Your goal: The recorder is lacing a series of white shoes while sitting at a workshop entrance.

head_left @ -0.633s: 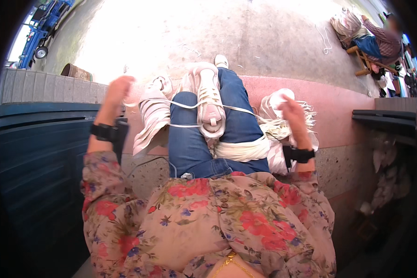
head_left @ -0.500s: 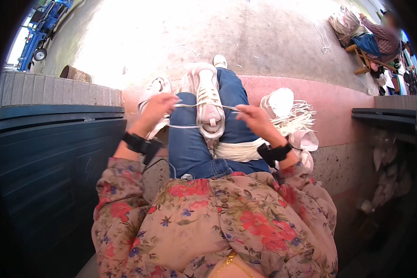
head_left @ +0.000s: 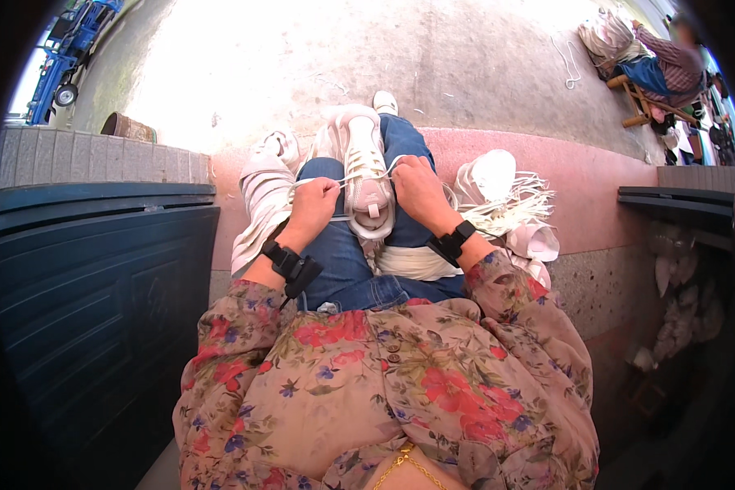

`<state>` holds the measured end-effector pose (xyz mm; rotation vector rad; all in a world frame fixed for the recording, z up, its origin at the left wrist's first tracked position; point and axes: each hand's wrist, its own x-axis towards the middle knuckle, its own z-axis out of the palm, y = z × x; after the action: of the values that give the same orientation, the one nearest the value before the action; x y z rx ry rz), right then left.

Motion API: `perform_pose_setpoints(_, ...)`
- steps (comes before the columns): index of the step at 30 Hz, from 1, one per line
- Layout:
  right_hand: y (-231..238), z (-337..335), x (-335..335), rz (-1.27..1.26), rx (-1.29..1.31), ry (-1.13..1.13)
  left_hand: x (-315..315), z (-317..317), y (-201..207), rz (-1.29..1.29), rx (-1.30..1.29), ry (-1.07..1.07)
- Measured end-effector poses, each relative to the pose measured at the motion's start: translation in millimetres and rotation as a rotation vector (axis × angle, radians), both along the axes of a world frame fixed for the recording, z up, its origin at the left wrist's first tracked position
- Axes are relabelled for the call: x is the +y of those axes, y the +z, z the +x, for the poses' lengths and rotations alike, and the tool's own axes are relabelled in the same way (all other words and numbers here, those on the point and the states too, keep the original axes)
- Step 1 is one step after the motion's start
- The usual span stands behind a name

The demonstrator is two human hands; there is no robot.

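Both hands are drawing in from the wide spread they had a moment ago and are now closing on the white shoe (head_left: 366, 175) lying on the person's lap. Nearest the camera, the floral blouse (head_left: 384, 384) is filling the lower frame, with black wrist straps (head_left: 290, 265) sitting on each forearm. Just beyond, the left hand (head_left: 314, 204) is pinching one end of the white lace (head_left: 335, 181), its grip clenched on it, while the right hand (head_left: 416, 189) is grasping the other end at the far side of the shoe, fingers curled tight. The shoe is resting sole-down across the blue jeans (head_left: 343, 253), toe pointing away. Judging by the lace already running across the upper eyelets, the lacing is looking well under way, though the ends are not yet tied off. A pile of more white shoes and loose laces (head_left: 506, 200) is lying to the right on the pink ledge (head_left: 596, 175), with another pale shoe (head_left: 265, 188) to the left. Farther off, another person (head_left: 657, 61) is sitting on a stool on the concrete ground.
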<state>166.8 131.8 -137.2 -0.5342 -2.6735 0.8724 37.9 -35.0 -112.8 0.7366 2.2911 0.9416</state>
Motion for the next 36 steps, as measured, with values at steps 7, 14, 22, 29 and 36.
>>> perform_pose_setpoints(7, 7, -5, -7, 0.287, -0.069, 0.108, 2, -1, -17, 0.053, 0.42, -0.165)
perform_pose_setpoints(14, 8, -6, -4, 0.296, -0.023, 0.133, 14, -1, 0, 0.005, 0.663, -0.39)
perform_pose_setpoints(22, 7, 0, -12, 0.369, -0.038, -0.024, 23, 3, 10, -0.081, 0.937, -0.647)
perform_pose_setpoints(29, 21, 4, -15, 0.348, -0.09, 0.021, 12, 21, 6, -0.091, 0.807, -0.263)
perform_pose_setpoints(36, 11, 2, -14, 0.456, -0.231, -0.005, 6, 31, -4, -0.118, 0.859, -0.242)
